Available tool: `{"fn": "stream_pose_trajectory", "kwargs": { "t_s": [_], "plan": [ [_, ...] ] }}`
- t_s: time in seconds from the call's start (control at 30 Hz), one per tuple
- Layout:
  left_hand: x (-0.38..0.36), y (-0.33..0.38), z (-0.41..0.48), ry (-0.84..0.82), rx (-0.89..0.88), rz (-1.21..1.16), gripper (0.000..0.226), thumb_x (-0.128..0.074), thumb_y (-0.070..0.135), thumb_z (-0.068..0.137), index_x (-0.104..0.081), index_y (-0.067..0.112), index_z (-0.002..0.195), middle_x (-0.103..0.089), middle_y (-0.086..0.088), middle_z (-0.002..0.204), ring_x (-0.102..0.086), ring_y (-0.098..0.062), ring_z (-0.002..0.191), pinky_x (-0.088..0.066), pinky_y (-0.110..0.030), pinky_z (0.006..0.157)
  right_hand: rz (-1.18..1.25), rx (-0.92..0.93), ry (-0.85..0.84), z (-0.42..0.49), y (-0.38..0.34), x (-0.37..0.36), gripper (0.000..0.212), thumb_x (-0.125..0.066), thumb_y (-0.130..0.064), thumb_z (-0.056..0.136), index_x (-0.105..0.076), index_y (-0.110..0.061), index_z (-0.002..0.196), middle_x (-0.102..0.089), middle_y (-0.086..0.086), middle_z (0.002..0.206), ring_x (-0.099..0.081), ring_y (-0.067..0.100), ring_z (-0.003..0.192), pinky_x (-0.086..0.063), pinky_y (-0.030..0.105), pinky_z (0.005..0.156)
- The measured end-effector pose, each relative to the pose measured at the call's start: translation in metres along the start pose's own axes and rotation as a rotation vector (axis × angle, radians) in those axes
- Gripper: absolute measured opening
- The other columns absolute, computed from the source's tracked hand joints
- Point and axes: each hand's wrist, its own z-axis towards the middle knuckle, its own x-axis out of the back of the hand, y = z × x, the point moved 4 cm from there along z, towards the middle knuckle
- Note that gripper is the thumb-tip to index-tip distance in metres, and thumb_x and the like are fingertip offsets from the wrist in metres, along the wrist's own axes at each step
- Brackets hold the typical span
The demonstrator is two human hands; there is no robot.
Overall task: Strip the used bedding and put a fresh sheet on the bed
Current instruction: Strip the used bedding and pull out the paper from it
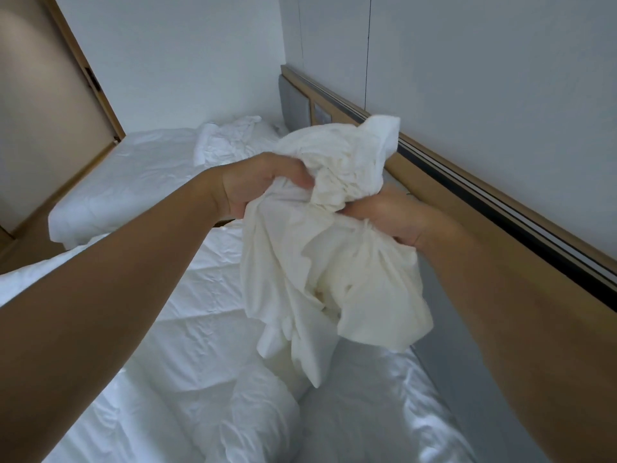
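Observation:
A bunched cream-white cloth (327, 262), a piece of the bedding, hangs in the air over the near bed. My left hand (257, 185) grips its gathered top from the left. My right hand (387, 215) grips the same bunch from the right, fingers buried in the folds. The cloth's loose end dangles down to the near bed (200, 312), which carries a white quilted cover. A rumpled white duvet or pillow (253, 419) lies on it below the cloth.
A second bed (133, 175) with white bedding and a crumpled heap (230, 142) stands beyond. A wooden headboard rail (467, 202) with a grey padded panel runs along the right wall. A wood-framed door (50, 105) is at the left.

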Motion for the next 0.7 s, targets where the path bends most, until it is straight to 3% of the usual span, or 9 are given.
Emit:
{"fn": "stream_pose_trajectory", "kwargs": {
  "t_s": [0.1, 0.17, 0.23, 0.33, 0.4, 0.47, 0.53, 0.7],
  "plan": [
    [-0.007, -0.016, -0.009, -0.115, 0.138, 0.198, 0.039, -0.081, 0.009, 0.069, -0.080, 0.023, 0.105, -0.075, -0.008, 0.115, -0.073, -0.026, 0.105, -0.061, -0.036, 0.080, -0.024, 0.034, 0.014, 0.001, -0.011, 0.013, 0.037, -0.071, -0.006, 0.076, -0.071, -0.027, 0.107, -0.076, -0.010, 0.105, -0.071, 0.009, 0.101, -0.056, 0.024, 0.079],
    [-0.016, -0.027, -0.010, -0.208, 0.188, 0.313, 0.044, -0.078, 0.001, 0.074, -0.074, 0.017, 0.115, -0.073, -0.010, 0.119, -0.071, -0.027, 0.109, -0.060, -0.035, 0.083, -0.088, 0.058, -0.025, 0.000, -0.016, 0.014, 0.034, -0.068, -0.005, 0.078, -0.076, -0.033, 0.096, -0.076, -0.016, 0.096, -0.072, 0.001, 0.092, -0.054, 0.014, 0.069],
    [-0.021, -0.032, -0.011, -0.222, 0.187, 0.284, 0.043, -0.075, -0.001, 0.077, -0.071, 0.015, 0.117, -0.073, -0.009, 0.120, -0.070, -0.026, 0.111, -0.060, -0.033, 0.084, -0.126, 0.068, -0.012, 0.001, -0.019, 0.015, 0.034, -0.070, -0.005, 0.074, -0.077, -0.036, 0.087, -0.076, -0.019, 0.090, -0.071, -0.003, 0.086, -0.052, 0.011, 0.066],
    [-0.017, -0.036, -0.012, -0.196, 0.120, 0.145, 0.042, -0.068, -0.003, 0.081, -0.069, 0.014, 0.119, -0.074, -0.006, 0.118, -0.070, -0.023, 0.111, -0.059, -0.031, 0.082, -0.156, 0.062, 0.000, 0.000, -0.018, 0.021, 0.036, -0.075, -0.005, 0.077, -0.073, -0.037, 0.095, -0.075, -0.023, 0.096, -0.069, -0.003, 0.094, -0.053, 0.016, 0.077],
    [-0.014, -0.035, -0.010, -0.140, 0.075, 0.077, 0.044, -0.066, -0.003, 0.079, -0.067, 0.012, 0.121, -0.073, -0.008, 0.119, -0.070, -0.025, 0.111, -0.060, -0.032, 0.081, -0.189, -0.014, -0.083, -0.005, -0.010, 0.016, 0.035, -0.079, -0.016, 0.072, -0.072, -0.042, 0.095, -0.072, -0.032, 0.093, -0.067, -0.011, 0.091, -0.052, 0.010, 0.075],
    [-0.010, -0.030, -0.002, -0.039, 0.016, 0.011, 0.041, -0.062, -0.002, 0.073, -0.075, 0.012, 0.110, -0.075, -0.010, 0.111, -0.073, -0.026, 0.102, -0.061, -0.034, 0.074, -0.205, -0.155, -0.231, -0.013, 0.006, 0.004, 0.045, -0.086, -0.021, 0.069, -0.064, -0.040, 0.104, -0.070, -0.036, 0.094, -0.065, -0.014, 0.092, -0.050, 0.006, 0.073],
    [-0.013, -0.026, 0.005, -0.001, -0.024, 0.001, 0.039, -0.058, -0.001, 0.067, -0.080, 0.014, 0.096, -0.076, -0.010, 0.101, -0.073, -0.026, 0.092, -0.061, -0.035, 0.072, -0.183, -0.266, -0.330, -0.015, 0.027, -0.010, 0.049, -0.089, -0.022, 0.069, -0.064, -0.037, 0.109, -0.072, -0.027, 0.106, -0.068, -0.005, 0.100, -0.054, 0.012, 0.077],
    [-0.018, -0.020, 0.019, 0.139, -0.112, 0.030, 0.045, -0.057, 0.006, 0.064, -0.070, 0.012, 0.107, -0.074, -0.006, 0.104, -0.069, -0.025, 0.101, -0.057, -0.034, 0.083, 0.017, -0.137, -0.168, -0.015, 0.036, -0.016, 0.045, -0.079, -0.012, 0.074, -0.062, -0.036, 0.107, -0.073, -0.029, 0.095, -0.068, -0.009, 0.090, -0.052, 0.008, 0.068]
  ]
}}
